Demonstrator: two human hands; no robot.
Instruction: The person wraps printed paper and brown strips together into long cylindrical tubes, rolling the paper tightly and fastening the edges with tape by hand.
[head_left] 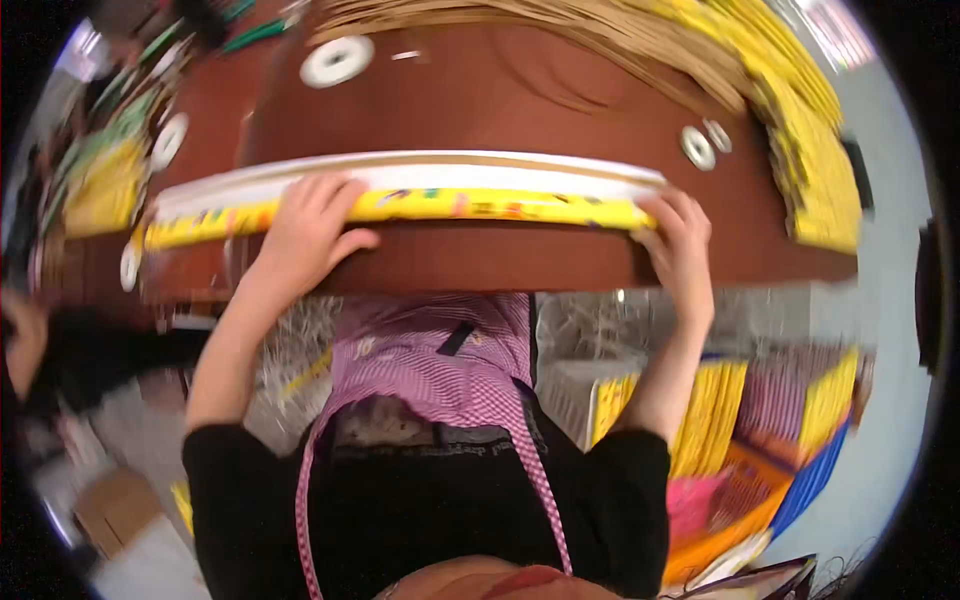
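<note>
A long, narrow piece of yellow patterned paper [485, 204] lies folded across the brown tabletop, its white inner side showing along the far edge. Within that white part runs a thin tan strip [450, 160]. My left hand [312, 228] rests over the left half of the fold, fingers flat on the paper and thumb apart, pointing right over the table. At the right end, my right hand [680, 235] pinches the paper between fingers and thumb. Slight blur softens the fingertips of both hands.
White tape rolls [337, 62] lie on the brown table [450, 100], with more [698, 148] at right. Tan paper strips [560, 22] line the back; stacked yellow paper [815, 170] stands right. Below are filled bins [730, 500]. Another person's hand [22, 340] shows at far left.
</note>
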